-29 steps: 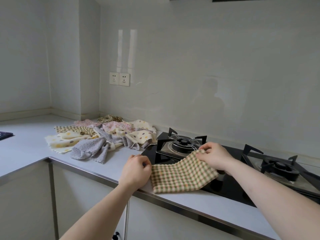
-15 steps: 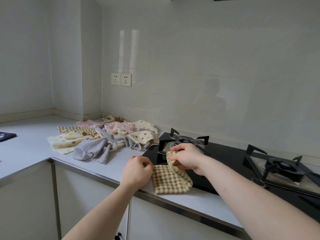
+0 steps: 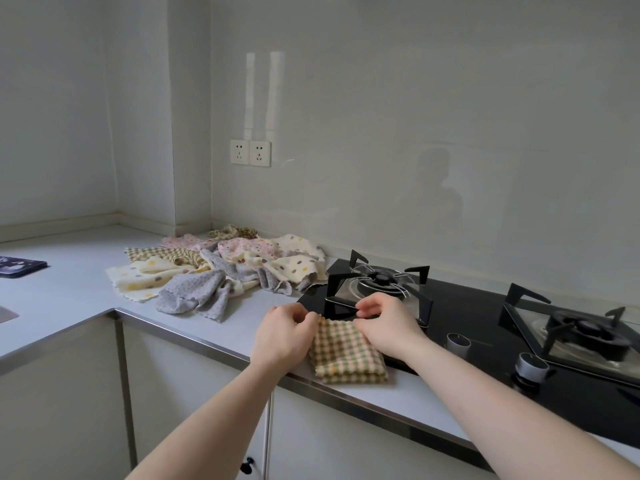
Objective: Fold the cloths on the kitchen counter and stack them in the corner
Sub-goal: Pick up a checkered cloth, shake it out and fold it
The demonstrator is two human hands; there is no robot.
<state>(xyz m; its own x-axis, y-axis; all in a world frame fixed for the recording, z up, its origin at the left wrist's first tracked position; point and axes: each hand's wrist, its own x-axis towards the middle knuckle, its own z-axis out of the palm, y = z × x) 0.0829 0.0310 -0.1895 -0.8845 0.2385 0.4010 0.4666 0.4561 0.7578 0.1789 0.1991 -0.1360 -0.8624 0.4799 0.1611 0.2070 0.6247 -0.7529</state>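
Observation:
A checked green-and-cream cloth [image 3: 346,355] lies folded into a small rectangle at the counter's front edge, partly over the hob's left side. My left hand [image 3: 284,336] pinches its far left corner. My right hand [image 3: 384,329] rests on its right side and pinches the far edge. Behind, to the left, a loose pile of unfolded cloths [image 3: 225,268] spreads over the counter: cream dotted, grey dotted, pink patterned and checked ones.
A black gas hob [image 3: 485,344] with two burners and two knobs [image 3: 457,344] fills the right of the counter [image 3: 79,289]. A dark flat object [image 3: 19,266] lies at the far left. The wall corner [image 3: 145,220] is behind the pile. Sockets [image 3: 250,153] hang on the wall.
My right hand carried the checked cloth's right end over to the left, halving it. Both hands now sit close together on the smaller folded cloth.

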